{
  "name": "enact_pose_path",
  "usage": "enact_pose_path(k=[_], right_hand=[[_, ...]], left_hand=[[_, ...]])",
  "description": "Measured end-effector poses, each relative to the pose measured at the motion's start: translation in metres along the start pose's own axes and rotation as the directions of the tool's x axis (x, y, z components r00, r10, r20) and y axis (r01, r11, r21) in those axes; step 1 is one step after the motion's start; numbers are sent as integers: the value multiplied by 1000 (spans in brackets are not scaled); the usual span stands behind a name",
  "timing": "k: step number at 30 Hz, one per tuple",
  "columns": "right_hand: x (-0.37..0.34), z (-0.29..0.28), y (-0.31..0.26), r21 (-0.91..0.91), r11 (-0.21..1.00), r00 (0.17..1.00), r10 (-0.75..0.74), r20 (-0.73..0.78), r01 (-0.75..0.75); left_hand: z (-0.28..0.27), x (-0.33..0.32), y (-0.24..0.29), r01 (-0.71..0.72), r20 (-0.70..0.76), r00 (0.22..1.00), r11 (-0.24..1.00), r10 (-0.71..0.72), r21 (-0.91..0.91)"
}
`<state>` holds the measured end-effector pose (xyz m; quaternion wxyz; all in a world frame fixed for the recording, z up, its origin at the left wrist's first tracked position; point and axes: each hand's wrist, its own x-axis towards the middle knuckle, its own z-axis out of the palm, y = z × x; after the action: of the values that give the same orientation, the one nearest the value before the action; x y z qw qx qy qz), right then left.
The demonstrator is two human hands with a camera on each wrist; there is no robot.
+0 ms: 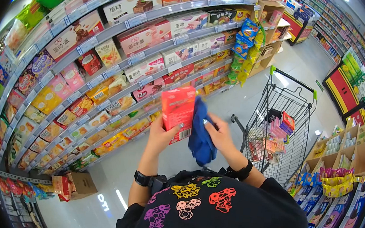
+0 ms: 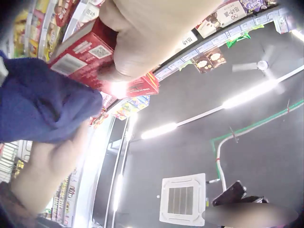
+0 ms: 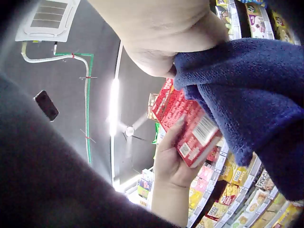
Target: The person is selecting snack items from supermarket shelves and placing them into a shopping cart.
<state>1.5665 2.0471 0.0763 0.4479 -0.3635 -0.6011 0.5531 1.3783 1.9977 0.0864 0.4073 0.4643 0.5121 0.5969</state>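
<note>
In the head view my left hand [image 1: 161,132] grips a red box [image 1: 178,107] by its lower end, the thumb lying across its face. A barcode and fine print show on that box [image 3: 192,126] in the right wrist view. My right hand [image 1: 219,135] holds a dark blue cloth [image 1: 201,136], bunched and hanging down, close against the box's right side. In the left wrist view the cloth [image 2: 47,99] overlaps part of the box [image 2: 90,54]; in the right wrist view the cloth [image 3: 251,90] hides most of the right fingers.
Shelves [image 1: 139,20] of boxed snacks curve along the left and front. A shopping cart [image 1: 279,120] with several packages stands on the right. An open cardboard box [image 1: 79,186] sits on the floor at lower left. Low display bins [image 1: 343,148] line the right side.
</note>
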Motion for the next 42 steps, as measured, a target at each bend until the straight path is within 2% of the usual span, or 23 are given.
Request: enact_pose_path(k=[1,3,5,6,8,9,12,15,17,21,24,26,27,28,29,30,32,34,36,37,38,40,42], right_hand=[[-3,-1,-8,102,995,999,23,-45,-18],[-1,0,-26,-240,916,932,-351,-86,323],[0,0,-35,-502,675,784,-621,8,540],[-3,4,-41,-543,627,779,-621,85,559],[-3,14,-52,-602,511,750,-615,242,613],[-3,20,-50,-671,490,798,-538,270,557],[-5,31,-37,-714,427,814,-457,358,554],[-11,42,-28,-649,457,788,-443,427,608],[-10,45,-28,-648,476,801,-420,426,594],[-6,45,-36,-704,468,820,-490,296,534],[-9,35,-37,-633,615,840,-532,107,470],[-8,27,-30,-566,716,834,-545,-86,409],[-5,23,-17,-551,743,811,-554,-189,379],[-7,18,-2,-531,770,781,-556,-285,355],[-13,9,9,-418,887,870,-353,-343,195],[-22,1,16,-211,975,911,-145,-387,65],[-36,-17,28,236,956,913,246,-327,-174],[-53,-39,41,153,974,912,214,-350,-170],[-71,-63,38,145,973,908,223,-354,-182],[-79,-75,33,102,989,919,136,-370,-106],[-86,-91,27,148,981,900,176,-399,-127],[-102,-112,22,260,953,853,261,-451,-154],[-116,-129,30,229,969,796,211,-567,-95]], left_hand=[[2,-1,3,-9,-1,1000,983,10,186],[6,-5,-2,-45,-22,998,856,66,515],[11,-7,2,-24,5,1000,750,28,661],[13,-8,6,-21,18,1000,686,12,727],[16,-10,6,-45,39,999,674,25,737],[15,-11,2,-44,42,999,669,19,742],[8,-12,0,-93,35,995,695,97,713],[0,-14,-16,-176,26,979,766,204,618],[-6,-16,-15,-125,50,991,728,124,674],[-10,-19,-5,-34,12,999,752,35,659],[-22,-21,-15,-140,32,986,695,166,706],[-31,-11,-36,-37,-11,999,937,44,347],[-30,-7,-44,57,-12,998,987,-56,150],[-24,-6,-45,99,41,994,992,-102,73],[-16,-4,-43,146,86,986,989,-146,1],[-6,-2,-45,193,125,975,979,-183,-71],[20,3,-52,267,269,939,947,-214,-178],[60,4,-48,372,403,878,898,-259,-233],[100,6,-54,407,497,827,889,-261,-210],[118,9,-58,413,531,808,888,-256,-202],[139,12,-59,416,560,791,888,-246,-197],[168,18,-63,300,636,743,953,-211,-34],[204,25,-76,175,724,672,984,-152,43]])
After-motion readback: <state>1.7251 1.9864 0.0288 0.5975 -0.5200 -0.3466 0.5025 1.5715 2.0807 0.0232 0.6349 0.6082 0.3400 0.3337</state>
